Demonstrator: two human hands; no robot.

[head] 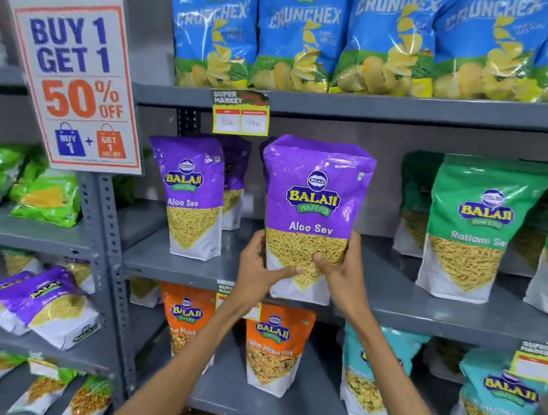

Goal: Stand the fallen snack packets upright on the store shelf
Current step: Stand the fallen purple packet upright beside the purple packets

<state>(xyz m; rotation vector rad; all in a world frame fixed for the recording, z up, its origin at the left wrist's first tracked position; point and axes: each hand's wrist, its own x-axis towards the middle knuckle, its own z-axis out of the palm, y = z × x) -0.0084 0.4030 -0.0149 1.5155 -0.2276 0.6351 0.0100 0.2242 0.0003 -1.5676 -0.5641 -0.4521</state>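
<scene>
A purple Aloo Sev packet stands upright at the front edge of the grey middle shelf. My left hand grips its lower left side with the thumb across the front. My right hand holds its lower right side. A second purple Aloo Sev packet stands upright to the left, with another behind it. On the neighbouring left rack, purple Aloo Sev packets lie fallen and slanted on a lower shelf.
Green Ratlami Sev packets stand to the right on the same shelf. Blue Crunchex bags fill the shelf above. Orange and teal packets stand below. A "Buy 1 Get 1" sign hangs on the rack post.
</scene>
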